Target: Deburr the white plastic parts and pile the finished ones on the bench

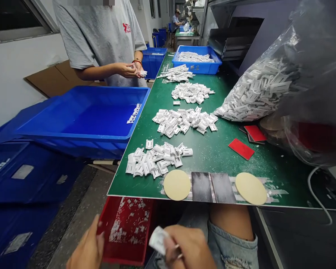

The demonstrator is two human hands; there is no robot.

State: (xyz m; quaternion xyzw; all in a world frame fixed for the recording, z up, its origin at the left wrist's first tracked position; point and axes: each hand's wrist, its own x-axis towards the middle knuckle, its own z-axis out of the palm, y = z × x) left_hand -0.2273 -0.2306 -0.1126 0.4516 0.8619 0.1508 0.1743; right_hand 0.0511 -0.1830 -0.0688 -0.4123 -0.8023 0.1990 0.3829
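At the lower left, my left hand (86,244) is raised beside the red bin (123,254), fingers stretched out and nothing visible in them. My right hand (189,243) is closed above my lap on a small white plastic part (158,240), blurred by motion. A bit of shiny metal (179,252) shows between its fingers; I cannot make out what it is. Inside the red bin lie small white scraps (119,229). On the green table (212,149) above my hands sits the nearest pile of white plastic parts (156,158).
Two pale yellow discs (177,185) flank dark abrasive-looking pads (201,186) at the table edge. More white piles (184,121) lie behind. A clear bag of parts (257,89) stands right, near red pads (241,148). Left is a blue bin (81,134); a co-worker (106,41) handles white pieces.
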